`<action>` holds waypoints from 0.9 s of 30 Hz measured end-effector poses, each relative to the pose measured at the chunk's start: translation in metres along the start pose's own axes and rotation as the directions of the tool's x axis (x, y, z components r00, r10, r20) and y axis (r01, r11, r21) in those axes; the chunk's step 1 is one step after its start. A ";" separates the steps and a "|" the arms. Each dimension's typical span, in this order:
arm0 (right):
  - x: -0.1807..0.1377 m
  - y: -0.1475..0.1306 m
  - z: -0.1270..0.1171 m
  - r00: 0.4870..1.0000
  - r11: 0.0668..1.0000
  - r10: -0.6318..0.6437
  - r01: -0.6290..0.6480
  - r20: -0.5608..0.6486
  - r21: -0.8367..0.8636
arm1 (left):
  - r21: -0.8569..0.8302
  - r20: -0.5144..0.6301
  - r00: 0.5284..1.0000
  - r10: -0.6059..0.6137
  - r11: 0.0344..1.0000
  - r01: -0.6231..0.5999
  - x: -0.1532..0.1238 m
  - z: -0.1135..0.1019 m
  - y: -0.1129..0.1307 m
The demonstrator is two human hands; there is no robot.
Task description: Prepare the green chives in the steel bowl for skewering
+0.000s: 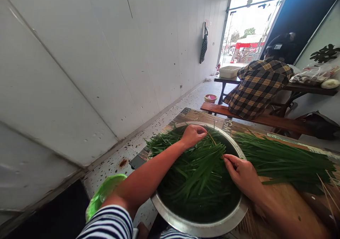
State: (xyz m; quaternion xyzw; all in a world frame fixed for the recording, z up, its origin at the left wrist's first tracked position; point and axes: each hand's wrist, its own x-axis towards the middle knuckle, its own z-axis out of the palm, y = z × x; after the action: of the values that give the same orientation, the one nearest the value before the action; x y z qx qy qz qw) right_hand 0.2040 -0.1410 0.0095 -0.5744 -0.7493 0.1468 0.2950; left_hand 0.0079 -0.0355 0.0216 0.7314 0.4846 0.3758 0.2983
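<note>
A wide metal basin (196, 224) sits on the table edge, filled with long green chive-like leaves (199, 171). My left hand (193, 134) is over the far rim of the basin, fingers curled together in a pinch on a thin pale stalk among the leaves. My right hand (240, 171) rests at the basin's right rim, fingers pinched on the ends of some leaves. A second flat pile of the same green leaves (278, 157) lies on the table to the right of the basin.
The wooden table (287, 200) carries thin sticks at its right edge. A white wall runs along the left, a green plastic bag (102, 194) lies on the speckled floor. Ahead, a person in a plaid shirt (259, 86) sits on a bench (265, 118) at another table.
</note>
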 end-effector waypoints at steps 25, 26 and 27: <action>0.000 0.002 0.001 1.000 1.000 0.005 -0.005 -0.025 0.013 | 0.037 0.308 0.947 0.086 0.994 -0.102 -0.005 -0.013 0.013; 0.000 0.001 0.001 1.000 1.000 0.004 -0.004 -0.025 0.008 | 0.096 0.231 0.972 0.032 0.994 -0.056 -0.003 -0.014 0.009; 0.000 0.001 0.001 1.000 1.000 0.004 -0.004 -0.025 0.004 | 0.151 0.168 0.986 -0.008 0.988 -0.018 -0.001 -0.015 0.004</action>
State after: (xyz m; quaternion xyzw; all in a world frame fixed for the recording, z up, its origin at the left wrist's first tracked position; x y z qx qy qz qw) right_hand 0.2040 -0.1402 0.0081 -0.5772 -0.7441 0.1417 0.3052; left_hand -0.0024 -0.0371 0.0326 0.7823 0.4832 0.2752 0.2806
